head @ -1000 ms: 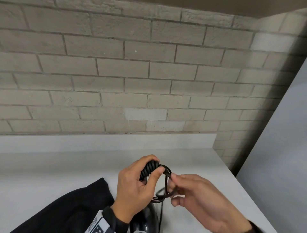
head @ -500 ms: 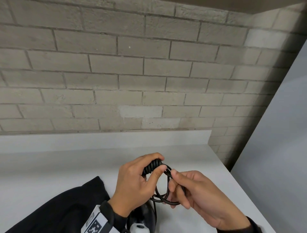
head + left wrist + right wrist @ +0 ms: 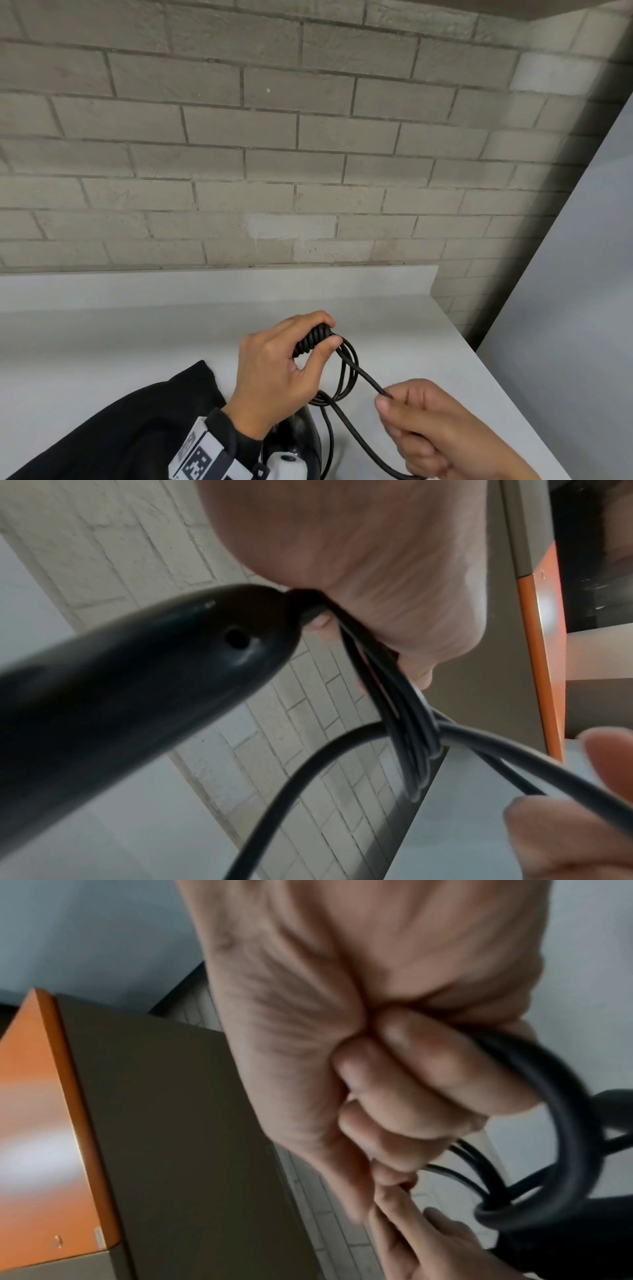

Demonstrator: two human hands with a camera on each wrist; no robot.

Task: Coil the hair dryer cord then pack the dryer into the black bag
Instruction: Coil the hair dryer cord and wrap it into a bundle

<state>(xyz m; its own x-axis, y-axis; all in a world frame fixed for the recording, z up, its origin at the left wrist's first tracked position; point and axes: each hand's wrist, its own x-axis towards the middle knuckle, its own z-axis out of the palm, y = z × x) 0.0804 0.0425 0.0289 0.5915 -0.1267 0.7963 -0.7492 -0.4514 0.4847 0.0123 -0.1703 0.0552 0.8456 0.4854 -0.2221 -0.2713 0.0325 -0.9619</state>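
My left hand (image 3: 277,373) grips the black cord (image 3: 347,375) where its loops are bound by tight wraps (image 3: 313,341), above the white counter (image 3: 102,342). The black hair dryer (image 3: 298,442) hangs below that hand, its handle (image 3: 120,674) filling the left wrist view. My right hand (image 3: 435,435) is lower right of the coil. It pinches a doubled strand of cord (image 3: 561,1123) pulled out through the loops and holds it taut. The black bag (image 3: 120,428) lies flat on the counter at the lower left, partly under my left wrist.
A brick wall (image 3: 274,137) rises behind the counter's low backsplash. The counter's right edge (image 3: 496,377) runs diagonally beside a pale panel (image 3: 565,308). An orange and brown cabinet (image 3: 85,1123) shows in the wrist views.
My right hand has moved down and to the right, away from the coil, drawing a strand of cord out through the loops. My left hand keeps its grip on the wrapped bundle.
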